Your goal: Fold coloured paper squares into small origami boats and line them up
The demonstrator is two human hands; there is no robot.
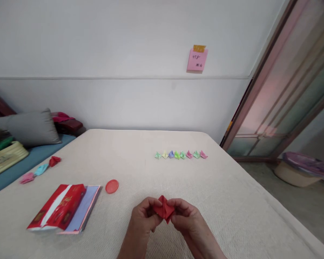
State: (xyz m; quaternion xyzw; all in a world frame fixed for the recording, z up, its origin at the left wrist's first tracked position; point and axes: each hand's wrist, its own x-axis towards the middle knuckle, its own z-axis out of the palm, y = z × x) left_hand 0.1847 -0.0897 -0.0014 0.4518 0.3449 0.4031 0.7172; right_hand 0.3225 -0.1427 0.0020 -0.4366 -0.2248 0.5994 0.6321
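Together, two hands (164, 216) pinch one red paper fold (164, 208); seven folded papers (181, 154) beyond.

Seven folded paper pieces (181, 155) in a row (three more (40, 169) aside), one red lid (112, 186).

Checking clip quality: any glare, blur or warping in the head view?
Head view: soft even light, only faint shadows under the hands, left and right, which pinch the red paper; no harsh glare; wide-angle warp bends the door frame; the paper row is small but readable.
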